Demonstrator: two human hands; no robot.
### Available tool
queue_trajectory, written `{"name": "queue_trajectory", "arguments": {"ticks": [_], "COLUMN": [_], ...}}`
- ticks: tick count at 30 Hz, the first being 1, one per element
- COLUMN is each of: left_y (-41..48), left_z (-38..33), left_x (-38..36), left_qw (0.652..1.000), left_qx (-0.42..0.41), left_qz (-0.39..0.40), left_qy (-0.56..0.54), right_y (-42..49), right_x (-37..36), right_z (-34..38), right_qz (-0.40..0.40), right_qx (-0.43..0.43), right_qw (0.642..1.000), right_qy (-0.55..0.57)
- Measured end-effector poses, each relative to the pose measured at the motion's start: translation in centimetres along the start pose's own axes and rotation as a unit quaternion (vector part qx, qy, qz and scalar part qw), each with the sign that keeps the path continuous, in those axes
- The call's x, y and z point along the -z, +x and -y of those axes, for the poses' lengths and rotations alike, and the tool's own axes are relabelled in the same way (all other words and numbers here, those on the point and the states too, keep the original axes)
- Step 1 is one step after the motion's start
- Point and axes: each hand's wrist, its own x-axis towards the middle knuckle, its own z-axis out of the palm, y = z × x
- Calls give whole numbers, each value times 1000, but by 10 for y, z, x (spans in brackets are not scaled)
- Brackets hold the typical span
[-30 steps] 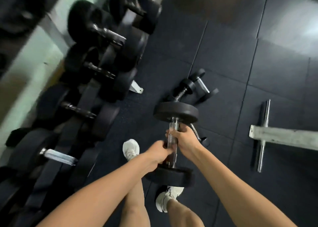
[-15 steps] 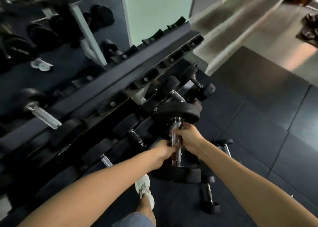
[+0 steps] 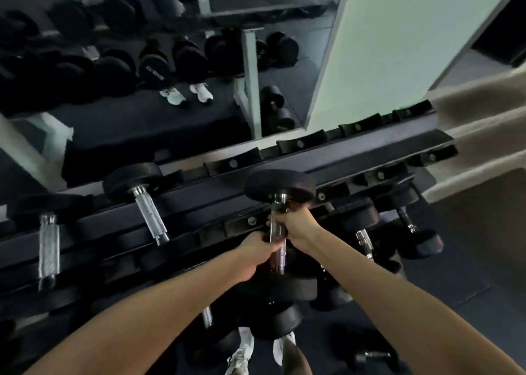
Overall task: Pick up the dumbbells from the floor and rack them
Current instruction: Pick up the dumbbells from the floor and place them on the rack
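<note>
I hold a black dumbbell (image 3: 280,185) with a chrome handle, lifted to the top tier of the black rack (image 3: 355,151). Its far head hangs over the top rail, and its near head is below my hands. My left hand (image 3: 257,245) grips the lower part of the handle. My right hand (image 3: 296,222) grips the handle just above it, under the far head. Two more dumbbells (image 3: 149,204) rest on the top tier to the left. A small dumbbell (image 3: 373,356) lies on the floor at the lower right.
Lower tiers of the rack hold several black dumbbells (image 3: 363,226) to the right of my hands. A mirror (image 3: 170,61) behind the rack reflects weights and white shoes. A pale green wall (image 3: 398,47) stands at the right. My white shoes (image 3: 242,352) are on the dark floor.
The view has swung from the floor up to the rack. The dumbbell in both hands has risen from the lower tiers to the top tier.
</note>
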Motion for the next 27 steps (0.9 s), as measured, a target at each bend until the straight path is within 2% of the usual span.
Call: {"name": "queue_trajectory", "arguments": {"ticks": [5,9,14,21,27], "left_y": [30,52,76,88,85], "left_z": [-27,-44,-48,-42,-48], "left_x": [31,52,66,73,77], "left_qw": [996,989,984,985,989], "left_qx": [5,4,18,32,37], "left_qz": [-79,-114,-120,-104,-96], "left_qy": [-48,-89,-130,-134,-102], "right_y": [53,86,116,130,127], "right_x": [-31,-53,-69,-70,-68], "right_z": [36,57,66,60,67], "right_qz": [78,107,143,154,151], "right_qx": [1,9,17,-16,-9], "right_qw": [995,990,982,984,976], "right_qy": [-54,-88,-124,-93,-156]}}
